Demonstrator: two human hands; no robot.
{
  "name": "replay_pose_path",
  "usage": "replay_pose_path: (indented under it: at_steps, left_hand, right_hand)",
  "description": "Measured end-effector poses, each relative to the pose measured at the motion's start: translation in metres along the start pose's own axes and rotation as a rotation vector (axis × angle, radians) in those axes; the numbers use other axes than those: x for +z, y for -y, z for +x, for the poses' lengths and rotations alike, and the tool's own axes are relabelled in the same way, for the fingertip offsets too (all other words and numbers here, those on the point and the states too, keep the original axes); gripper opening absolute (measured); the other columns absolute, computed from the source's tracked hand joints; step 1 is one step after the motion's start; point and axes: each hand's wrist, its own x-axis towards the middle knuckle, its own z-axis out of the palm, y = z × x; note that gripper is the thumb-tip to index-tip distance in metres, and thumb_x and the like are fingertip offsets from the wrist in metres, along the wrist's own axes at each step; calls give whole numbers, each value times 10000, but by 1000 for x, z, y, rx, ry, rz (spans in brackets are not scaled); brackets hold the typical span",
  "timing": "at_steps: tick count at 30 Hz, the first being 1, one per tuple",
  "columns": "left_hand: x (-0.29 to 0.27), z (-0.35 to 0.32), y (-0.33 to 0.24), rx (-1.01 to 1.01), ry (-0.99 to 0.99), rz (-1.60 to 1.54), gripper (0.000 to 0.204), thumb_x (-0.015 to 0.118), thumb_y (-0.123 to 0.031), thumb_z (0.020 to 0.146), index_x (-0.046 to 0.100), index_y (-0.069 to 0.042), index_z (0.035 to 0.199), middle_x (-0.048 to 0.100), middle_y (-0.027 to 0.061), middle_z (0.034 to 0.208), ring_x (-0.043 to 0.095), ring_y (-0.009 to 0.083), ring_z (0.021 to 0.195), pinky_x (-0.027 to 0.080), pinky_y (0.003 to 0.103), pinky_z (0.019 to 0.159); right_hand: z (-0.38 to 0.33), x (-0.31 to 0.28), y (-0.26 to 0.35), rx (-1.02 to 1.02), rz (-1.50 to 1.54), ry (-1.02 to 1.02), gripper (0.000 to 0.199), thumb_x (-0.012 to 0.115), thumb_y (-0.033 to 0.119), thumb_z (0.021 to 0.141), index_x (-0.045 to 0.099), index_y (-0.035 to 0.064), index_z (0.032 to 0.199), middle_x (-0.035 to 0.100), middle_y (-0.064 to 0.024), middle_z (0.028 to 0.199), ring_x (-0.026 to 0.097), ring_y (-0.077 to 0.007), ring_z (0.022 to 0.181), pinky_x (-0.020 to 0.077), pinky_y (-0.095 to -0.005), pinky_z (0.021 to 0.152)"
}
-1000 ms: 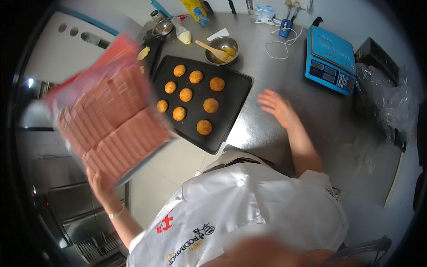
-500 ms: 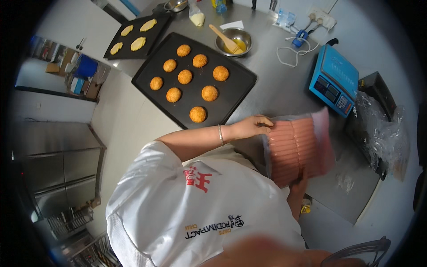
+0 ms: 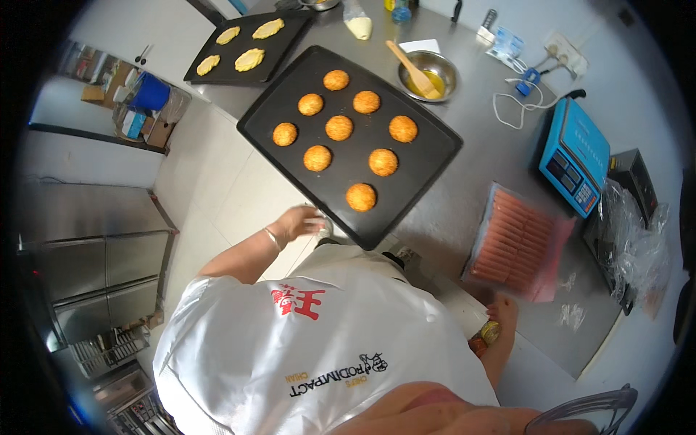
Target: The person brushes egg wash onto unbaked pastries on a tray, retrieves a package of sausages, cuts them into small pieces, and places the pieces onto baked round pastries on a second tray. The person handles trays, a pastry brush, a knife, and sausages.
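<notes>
While the right hand (image 3: 502, 312), finger state indeterminable, sits by the near edge of the steel counter (image 3: 464, 177), just beside the flat-lying sausage pack (image 3: 511, 243), the left hand (image 3: 299, 221), fingers too blurred to judge, hangs near the overhanging baking tray (image 3: 413, 170), open counter separating tray from pack, blue scale (image 3: 576, 156) beyond.

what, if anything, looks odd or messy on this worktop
Small scraps of crumpled clear plastic lie loose near the packet of pink sausages on the worktop, looking like litter beside food. No spill stands out.
</notes>
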Motion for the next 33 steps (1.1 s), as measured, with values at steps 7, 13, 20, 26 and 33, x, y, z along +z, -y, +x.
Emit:
replay_pose_path:
  at_steps: [7,13,20,26,33]
  left_hand:
    - [-43,40,-56,106,134,-125,248,393,-79,984,480,98,1134,599,221,1107,660,357,945,594,389,820]
    - [-88,38,-86,125,774,219,467,501,-165,973,397,11,1392,566,139,1283,591,259,1123,528,352,880]
    - [-275,67,-156,298,583,392,479,570,-243,935,481,-15,1347,596,79,1240,602,196,1047,492,331,882]
    - [-419,86,-251,428,31,70,391,530,-244,966,516,-10,1278,626,85,1170,612,180,1023,500,305,845]
    - [-664,62,-222,283,-637,-154,433,534,-314,943,477,-84,1306,604,79,1241,617,232,1043,514,383,838]
  right_hand:
    - [-64,134,165,-804,54,-375,186,585,161,951,578,29,1082,641,-64,831,585,-100,638,459,-218,542]
    - [-160,323,314,-827,228,-153,266,581,94,946,557,32,1204,666,-71,976,643,-101,726,495,-201,609]
    - [-164,414,471,-1167,-94,-146,360,638,62,898,561,26,1247,645,-93,1109,623,-151,957,507,-269,836]
    - [-70,443,681,-1315,-193,-334,471,672,251,882,557,14,1273,662,-125,1110,636,-171,983,497,-287,849]
    - [94,514,941,-1289,-313,-479,481,631,380,882,595,79,1254,657,-135,1159,632,-279,1054,483,-366,892]
